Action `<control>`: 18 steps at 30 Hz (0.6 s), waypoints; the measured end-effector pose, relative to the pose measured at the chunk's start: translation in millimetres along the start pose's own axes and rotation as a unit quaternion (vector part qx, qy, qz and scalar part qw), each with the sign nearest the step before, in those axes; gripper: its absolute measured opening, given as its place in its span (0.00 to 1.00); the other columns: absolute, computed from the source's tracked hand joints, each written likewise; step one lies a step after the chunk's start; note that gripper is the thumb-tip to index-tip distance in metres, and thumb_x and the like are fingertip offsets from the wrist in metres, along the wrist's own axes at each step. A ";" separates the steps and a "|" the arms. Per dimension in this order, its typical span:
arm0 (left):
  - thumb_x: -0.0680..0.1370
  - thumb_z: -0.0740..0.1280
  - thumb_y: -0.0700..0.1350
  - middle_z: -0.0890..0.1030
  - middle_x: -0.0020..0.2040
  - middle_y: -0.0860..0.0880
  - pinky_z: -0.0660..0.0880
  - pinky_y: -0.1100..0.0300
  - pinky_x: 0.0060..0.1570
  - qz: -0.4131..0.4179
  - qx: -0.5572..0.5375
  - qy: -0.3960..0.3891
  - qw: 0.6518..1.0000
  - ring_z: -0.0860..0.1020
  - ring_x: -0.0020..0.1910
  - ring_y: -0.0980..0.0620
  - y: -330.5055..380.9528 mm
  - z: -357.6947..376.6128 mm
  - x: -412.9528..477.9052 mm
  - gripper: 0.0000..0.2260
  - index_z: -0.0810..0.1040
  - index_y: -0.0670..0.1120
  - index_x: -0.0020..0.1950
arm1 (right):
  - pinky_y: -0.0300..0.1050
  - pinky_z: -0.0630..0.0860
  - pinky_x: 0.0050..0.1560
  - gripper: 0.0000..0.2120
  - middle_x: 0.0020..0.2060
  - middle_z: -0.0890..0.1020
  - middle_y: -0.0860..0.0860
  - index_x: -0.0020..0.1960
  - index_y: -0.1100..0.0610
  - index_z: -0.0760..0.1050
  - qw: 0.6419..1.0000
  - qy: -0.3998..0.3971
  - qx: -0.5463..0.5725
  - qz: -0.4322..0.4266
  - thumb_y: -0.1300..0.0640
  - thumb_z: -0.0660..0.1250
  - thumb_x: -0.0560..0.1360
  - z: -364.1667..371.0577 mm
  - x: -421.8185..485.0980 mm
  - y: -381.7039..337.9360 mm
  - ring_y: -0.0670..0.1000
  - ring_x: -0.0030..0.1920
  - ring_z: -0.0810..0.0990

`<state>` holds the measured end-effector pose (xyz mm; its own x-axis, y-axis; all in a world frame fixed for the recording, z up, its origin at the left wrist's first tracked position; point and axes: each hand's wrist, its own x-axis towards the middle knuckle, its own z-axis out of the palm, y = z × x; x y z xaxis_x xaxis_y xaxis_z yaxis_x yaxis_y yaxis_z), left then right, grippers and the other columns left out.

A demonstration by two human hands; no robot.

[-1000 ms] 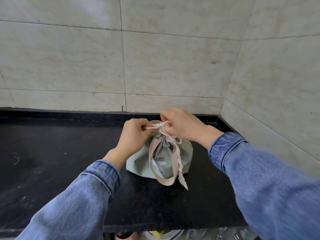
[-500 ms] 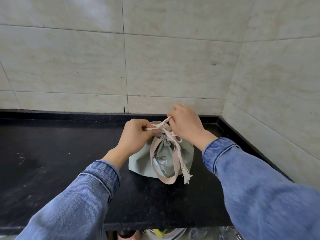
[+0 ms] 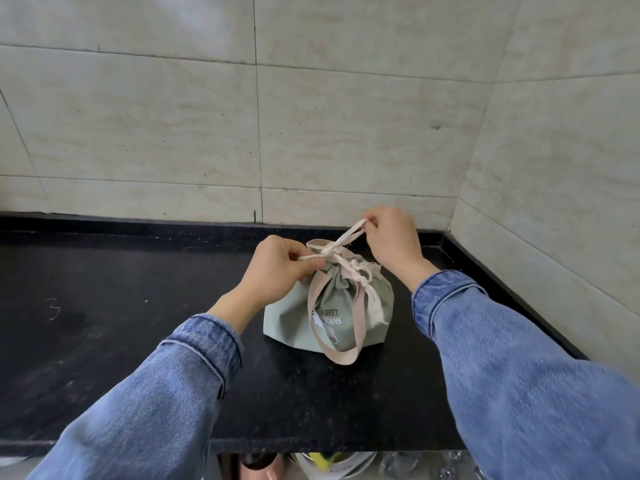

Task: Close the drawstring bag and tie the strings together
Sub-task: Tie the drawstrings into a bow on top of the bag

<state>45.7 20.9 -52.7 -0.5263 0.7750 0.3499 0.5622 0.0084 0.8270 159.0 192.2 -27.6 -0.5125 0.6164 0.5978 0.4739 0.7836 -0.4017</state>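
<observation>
The bag (image 3: 329,308) sits upright on the black counter (image 3: 138,306), near the back right corner by the tiled wall (image 3: 346,133), mouth already gathered shut. Both hands are at its neck, one on each side — set up to pull against each other.

The left hand (image 3: 277,268) is closed in a pinch on a short end of the string (image 3: 341,242), low and just left of the cinched neck. This likely anchors that end so the knot draws down instead of sliding.

The right hand (image 3: 391,237) is closed too, fingers pinching a doubled length of string raised up and to the right of the neck. That length runs taut down to the crossing point on top of the bag, so tension goes straight into the knot.

A frayed string tail (image 3: 375,306) hangs loose down the bag's right front — not held. The beige strap (image 3: 341,355) loops down the front over the printed words, slack and out of the way of the tie.

Judgement: closing is done and tying is in hand — the crossing looks formed but not snugged. Opposed pulls keep the bag from tipping. Whether this is a first or second knot cannot be told.
</observation>
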 end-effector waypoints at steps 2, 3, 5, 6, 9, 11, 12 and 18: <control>0.71 0.75 0.47 0.78 0.23 0.54 0.68 0.72 0.27 -0.001 -0.005 -0.002 1.000 0.72 0.23 0.61 -0.1 0.2 -0.1 0.08 0.84 0.46 0.34 | 0.45 0.77 0.34 0.08 0.32 0.82 0.57 0.42 0.64 0.81 0.948 -0.014 0.257 0.185 0.68 0.63 0.71 2.9 4.1 -5.6 0.53 0.31 0.80; 0.71 0.75 0.47 0.78 0.23 0.54 0.68 0.72 0.27 -0.002 -0.004 -0.004 1.000 0.73 0.23 0.61 -0.3 0.0 -0.2 0.08 0.84 0.46 0.33 | 0.43 0.77 0.33 0.09 0.32 0.83 0.58 0.40 0.62 0.81 0.919 -0.016 0.315 0.235 0.69 0.63 0.71 3.7 5.1 -6.3 0.52 0.30 0.80; 0.71 0.75 0.47 0.77 0.23 0.54 0.68 0.72 0.27 -0.005 0.004 -0.011 1.000 0.73 0.24 0.59 -1.7 -1.8 -0.6 0.09 0.83 0.44 0.34 | 0.46 0.76 0.36 0.10 0.36 0.83 0.60 0.37 0.59 0.79 0.961 -0.006 0.217 0.169 0.69 0.63 0.71 6.5 5.2 -2.4 0.56 0.35 0.81; 0.71 0.75 0.48 0.77 0.24 0.53 0.68 0.72 0.27 -0.007 0.008 -0.018 1.000 0.74 0.25 0.58 -2.3 -2.9 -1.1 0.09 0.84 0.43 0.35 | 0.47 0.72 0.35 0.08 0.37 0.83 0.61 0.39 0.60 0.78 0.991 0.002 0.099 0.091 0.68 0.62 0.72 5.5 2.8 0.9 0.59 0.37 0.80; 0.71 0.75 0.47 0.78 0.26 0.52 0.69 0.70 0.27 -0.013 0.004 -0.043 0.999 0.74 0.25 0.58 -4.1 -6.7 -3.4 0.09 0.83 0.45 0.33 | 0.46 0.62 0.34 0.07 0.39 0.80 0.61 0.45 0.64 0.73 0.981 0.025 -0.161 -0.110 0.72 0.60 0.70 2.8 -3.7 9.9 0.62 0.38 0.77; 0.71 0.75 0.46 0.78 0.24 0.55 0.70 0.70 0.27 -0.018 -0.011 -0.054 0.998 0.73 0.24 0.60 -3.6 -8.1 -5.2 0.09 0.82 0.48 0.31 | 0.47 0.61 0.35 0.10 0.39 0.80 0.62 0.46 0.64 0.72 0.962 0.017 -0.220 -0.159 0.74 0.60 0.67 3.0 -5.2 11.5 0.62 0.40 0.77; 0.71 0.75 0.46 0.78 0.23 0.56 0.70 0.70 0.27 -0.018 -0.014 -0.058 0.998 0.73 0.24 0.60 -2.5 -8.2 -6.0 0.09 0.82 0.50 0.31 | 0.48 0.61 0.36 0.11 0.40 0.80 0.62 0.46 0.64 0.72 0.958 0.011 -0.233 -0.166 0.74 0.60 0.67 3.4 -5.1 12.4 0.62 0.42 0.77; 0.71 0.75 0.45 0.76 0.20 0.57 0.66 0.70 0.24 -0.029 -0.018 -0.108 0.994 0.69 0.21 0.62 1.5 -8.6 -7.1 0.11 0.81 0.51 0.28 | 0.48 0.63 0.34 0.10 0.42 0.81 0.61 0.49 0.63 0.72 0.966 -0.015 -0.236 -0.101 0.71 0.59 0.70 7.6 -4.5 17.5 0.63 0.43 0.78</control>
<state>44.7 10.0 -50.2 -0.4067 0.8910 0.2018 0.5089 0.0375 0.8600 164.2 203.7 -42.6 -0.6467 0.4616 0.6072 0.6319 0.7701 0.0876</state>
